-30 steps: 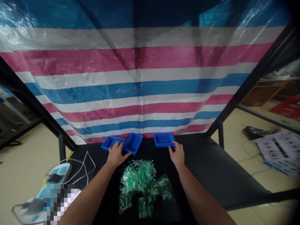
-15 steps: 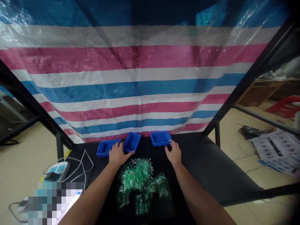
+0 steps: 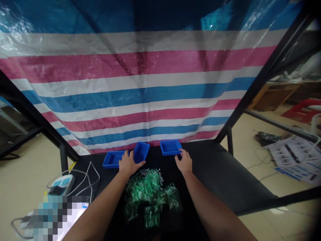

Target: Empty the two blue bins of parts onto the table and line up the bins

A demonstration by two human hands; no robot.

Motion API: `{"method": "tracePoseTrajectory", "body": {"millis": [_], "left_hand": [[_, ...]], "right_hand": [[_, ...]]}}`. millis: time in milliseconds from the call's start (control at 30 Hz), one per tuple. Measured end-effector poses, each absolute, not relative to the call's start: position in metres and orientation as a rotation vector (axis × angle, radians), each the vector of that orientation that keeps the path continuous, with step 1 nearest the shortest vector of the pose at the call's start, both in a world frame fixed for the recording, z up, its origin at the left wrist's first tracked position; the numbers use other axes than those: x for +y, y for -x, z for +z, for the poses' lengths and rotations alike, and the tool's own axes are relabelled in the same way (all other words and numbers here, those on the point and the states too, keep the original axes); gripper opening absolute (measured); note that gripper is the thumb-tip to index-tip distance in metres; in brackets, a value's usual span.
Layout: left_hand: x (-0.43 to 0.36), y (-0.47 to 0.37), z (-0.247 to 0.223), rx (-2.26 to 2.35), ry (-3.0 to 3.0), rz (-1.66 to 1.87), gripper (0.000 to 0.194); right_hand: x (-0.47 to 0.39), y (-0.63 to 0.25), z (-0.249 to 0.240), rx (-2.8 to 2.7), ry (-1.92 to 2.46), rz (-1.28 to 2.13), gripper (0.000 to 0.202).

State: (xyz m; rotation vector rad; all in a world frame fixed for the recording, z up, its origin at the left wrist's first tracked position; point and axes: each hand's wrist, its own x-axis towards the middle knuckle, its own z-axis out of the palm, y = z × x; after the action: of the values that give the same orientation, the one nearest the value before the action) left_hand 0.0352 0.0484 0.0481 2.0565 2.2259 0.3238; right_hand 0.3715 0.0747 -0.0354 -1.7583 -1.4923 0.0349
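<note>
Three small blue trays stand at the far edge of a black table (image 3: 220,174). My left hand (image 3: 128,164) rests with fingers on the near rims of the left tray (image 3: 112,159) and the tilted middle tray (image 3: 141,150). My right hand (image 3: 184,161) touches the near right corner of the right tray (image 3: 170,146). Between my forearms lies a heap of small clear green bags (image 3: 149,197) with little metal parts at its far edge.
A striped pink, blue and white tarp (image 3: 140,93) hangs right behind the trays. A white power strip (image 3: 60,184) with cables lies at the table's left. Black frame posts (image 3: 229,142) flank the table. Papers (image 3: 293,157) lie on the floor at right.
Both hands stay at the trays while the view shifts slightly. The middle tray has shifted a little toward the left tray.
</note>
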Motion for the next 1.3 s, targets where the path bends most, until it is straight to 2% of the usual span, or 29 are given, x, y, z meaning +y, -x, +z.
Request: {"method": "tracePoseTrajectory", "body": {"millis": [167, 233, 367, 567, 767, 933, 1300], "left_hand": [[0.055, -0.031, 0.056, 2.095, -2.093, 0.144, 0.064], [0.056, -0.022, 0.06, 1.983, -2.132, 0.098, 0.057], [0.058, -0.003, 0.065, 1.785, -2.223, 0.106, 0.058], [0.059, 0.005, 0.061, 1.819, -2.238, 0.248, 0.056], [0.065, -0.014, 0.056, 1.875, -2.224, 0.295, 0.031], [0.073, -0.034, 0.053, 1.946, -2.185, 0.321, 0.022], [0.084, -0.074, 0.044, 2.045, -2.197, 0.394, 0.024]], "right_hand": [[0.074, -0.371, -0.034, -1.487, 1.759, 0.041, 0.039], [0.074, -0.371, -0.034, -1.484, 1.757, 0.038, 0.039], [0.075, -0.372, -0.036, -1.477, 1.76, 0.028, 0.039], [0.075, -0.371, -0.036, -1.488, 1.765, 0.026, 0.038], [0.073, -0.369, -0.033, -1.506, 1.776, 0.013, 0.037], [0.072, -0.369, -0.032, -1.506, 1.758, 0.02, 0.037], [0.069, -0.367, -0.028, -1.59, 1.722, 0.062, 0.039]]}}
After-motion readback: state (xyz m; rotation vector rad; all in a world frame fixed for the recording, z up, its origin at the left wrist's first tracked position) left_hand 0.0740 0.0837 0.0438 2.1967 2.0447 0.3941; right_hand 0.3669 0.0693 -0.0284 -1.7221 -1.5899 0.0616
